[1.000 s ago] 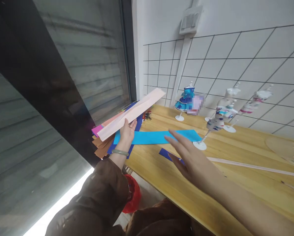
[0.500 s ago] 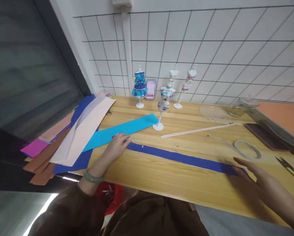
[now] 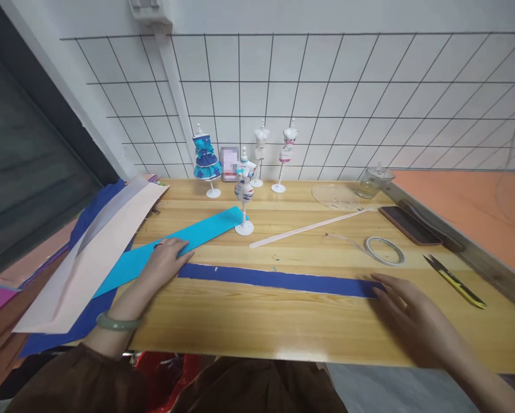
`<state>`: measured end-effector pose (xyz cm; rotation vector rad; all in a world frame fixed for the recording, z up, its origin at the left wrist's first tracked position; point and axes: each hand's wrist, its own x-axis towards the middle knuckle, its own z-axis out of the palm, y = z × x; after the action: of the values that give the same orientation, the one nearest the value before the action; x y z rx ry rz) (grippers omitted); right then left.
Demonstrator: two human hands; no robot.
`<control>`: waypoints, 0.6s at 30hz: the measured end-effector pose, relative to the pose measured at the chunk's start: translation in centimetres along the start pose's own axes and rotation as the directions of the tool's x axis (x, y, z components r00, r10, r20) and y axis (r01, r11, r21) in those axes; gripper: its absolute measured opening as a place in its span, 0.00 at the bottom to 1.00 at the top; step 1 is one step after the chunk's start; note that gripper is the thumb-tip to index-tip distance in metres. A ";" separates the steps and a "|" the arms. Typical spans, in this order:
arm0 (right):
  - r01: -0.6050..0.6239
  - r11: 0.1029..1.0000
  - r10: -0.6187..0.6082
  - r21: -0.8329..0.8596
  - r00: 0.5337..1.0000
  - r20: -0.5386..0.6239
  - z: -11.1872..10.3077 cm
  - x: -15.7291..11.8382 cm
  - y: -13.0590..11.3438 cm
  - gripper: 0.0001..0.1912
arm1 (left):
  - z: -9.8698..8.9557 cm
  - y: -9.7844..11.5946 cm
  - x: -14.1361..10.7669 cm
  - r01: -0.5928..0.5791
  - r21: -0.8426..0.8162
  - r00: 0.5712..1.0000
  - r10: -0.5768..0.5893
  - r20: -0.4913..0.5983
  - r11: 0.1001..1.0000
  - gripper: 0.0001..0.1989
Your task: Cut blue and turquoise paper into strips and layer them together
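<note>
A narrow dark blue strip, paper or cloth, lies flat across the table. At its left end rests my left hand, wearing a green bangle. Its fingers are spread over a light blue strip, with the thumb beside the dark blue one. My right hand is at the right end of the dark blue strip, fingertips touching it, thumb and forefinger apart. A small white mannequin stands on the tip of the light blue strip or just beside it; I cannot tell which.
Layered coloured sheets lie at left. Behind are a mannequin in a blue dress and two paler ones. To the right are a thin pale strip, a tape roll, yellow-handled snips, a phone and a glass jar.
The view has turned to the right, so everything appears further left. My right hand has come down onto the strip's right end. My left hand now lies more over the light blue strip.
</note>
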<state>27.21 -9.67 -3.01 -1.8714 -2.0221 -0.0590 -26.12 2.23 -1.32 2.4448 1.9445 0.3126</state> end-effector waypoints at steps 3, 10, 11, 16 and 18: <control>0.035 0.998 -0.036 0.044 0.999 0.025 0.8 -0.8 0.3 0.18 | -0.2 1.1 1.0 -0.039 0.130 0.998 0.032 0.058 0.991 0.18; 0.238 0.970 -0.234 0.055 0.970 -0.060 1.9 -2.6 2.1 0.15 | -0.2 1.3 2.5 0.040 0.196 0.997 -0.052 0.056 0.980 0.14; 0.246 0.968 -0.242 0.053 0.968 -0.070 1.7 -2.8 2.0 0.15 | -0.3 1.0 2.6 0.065 0.183 0.996 -0.075 0.048 0.981 0.15; 0.280 0.959 -0.275 0.040 0.955 -0.112 0.5 -2.9 0.7 0.15 | -2.0 -1.8 3.3 0.246 0.083 0.969 -0.244 -0.028 0.966 0.16; 0.325 0.945 -0.320 0.023 0.940 -0.122 0.1 -2.7 0.3 0.15 | -3.3 -3.3 3.4 0.330 0.016 0.940 -0.327 -0.094 0.944 0.17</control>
<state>27.54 -12.22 -4.02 -1.4569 -2.2078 -0.2064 -29.08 5.85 1.99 2.1015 2.3630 0.3935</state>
